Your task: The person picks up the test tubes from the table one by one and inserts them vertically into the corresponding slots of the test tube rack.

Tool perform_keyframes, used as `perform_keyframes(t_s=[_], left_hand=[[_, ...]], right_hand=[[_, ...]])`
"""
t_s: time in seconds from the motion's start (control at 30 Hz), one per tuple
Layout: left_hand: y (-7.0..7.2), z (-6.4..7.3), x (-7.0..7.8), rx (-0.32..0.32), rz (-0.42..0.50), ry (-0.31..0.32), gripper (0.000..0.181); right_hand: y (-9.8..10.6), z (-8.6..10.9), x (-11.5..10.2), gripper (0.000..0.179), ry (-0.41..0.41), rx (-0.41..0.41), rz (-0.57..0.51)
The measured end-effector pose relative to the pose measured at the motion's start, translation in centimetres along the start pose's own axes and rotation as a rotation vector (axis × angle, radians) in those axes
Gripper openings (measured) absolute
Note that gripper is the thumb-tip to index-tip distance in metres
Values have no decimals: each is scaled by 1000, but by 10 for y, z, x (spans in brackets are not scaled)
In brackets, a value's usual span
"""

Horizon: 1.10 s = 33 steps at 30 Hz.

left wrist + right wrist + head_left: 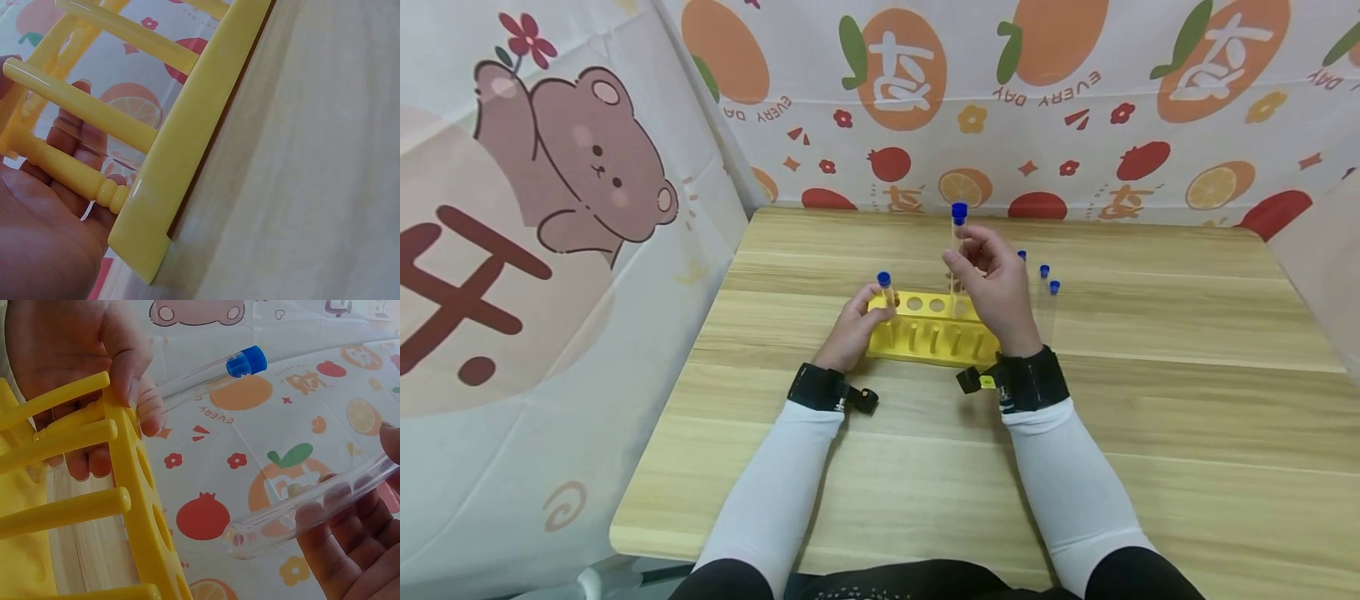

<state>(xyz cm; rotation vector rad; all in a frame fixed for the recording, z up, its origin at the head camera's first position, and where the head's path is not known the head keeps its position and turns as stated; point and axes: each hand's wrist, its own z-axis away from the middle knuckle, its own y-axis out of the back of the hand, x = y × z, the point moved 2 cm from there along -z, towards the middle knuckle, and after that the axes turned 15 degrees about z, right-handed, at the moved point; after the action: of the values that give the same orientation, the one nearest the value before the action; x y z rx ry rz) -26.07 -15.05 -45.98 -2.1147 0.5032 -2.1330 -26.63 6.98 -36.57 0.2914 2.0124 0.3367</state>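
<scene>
At the left end of a yellow test tube rack (925, 357), my left hand (850, 329) grips the end post, its fingers curled round it in the left wrist view. A clear test tube with a blue cap (959, 212) stands in the rack's end hole (247, 361) beside that hand's thumb. Above the rack, my right hand (1000, 287) pinches a second clear blue-capped test tube (269, 528) between thumb and fingers. It is held upright, cap up, and in the right wrist view its rounded bottom is apart from the rack's holes.
Several more blue-capped tubes (1055, 288) stand to the right of the rack, partly hidden behind my right hand. The wooden table (1187, 350) meets a fruit-print cloth (992, 142) at the back, and a bear-print cloth (595, 325) hangs at the left.
</scene>
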Motion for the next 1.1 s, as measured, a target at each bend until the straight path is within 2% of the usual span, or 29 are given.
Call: perform_keyframes(t_s=[0.27,0.53,0.73,0.93,1.1], left_hand=[[1,-1,0,-1,3,-7,21],[0,0,5,6,10,44,25],[-2,2,9,11,5,48,25],[0,1,4,11,9,25,22],[1,1,1,12,0,10,22]], right_hand=[[-1,3,-4,36,7,-51,-51],[-4,8,-8,40,-24,-107,-62],[-5,8,-6,40,4,-88,-13],[-5,8,-7,38,53,-74,25],[-5,9,-8,39,42,-81,31]])
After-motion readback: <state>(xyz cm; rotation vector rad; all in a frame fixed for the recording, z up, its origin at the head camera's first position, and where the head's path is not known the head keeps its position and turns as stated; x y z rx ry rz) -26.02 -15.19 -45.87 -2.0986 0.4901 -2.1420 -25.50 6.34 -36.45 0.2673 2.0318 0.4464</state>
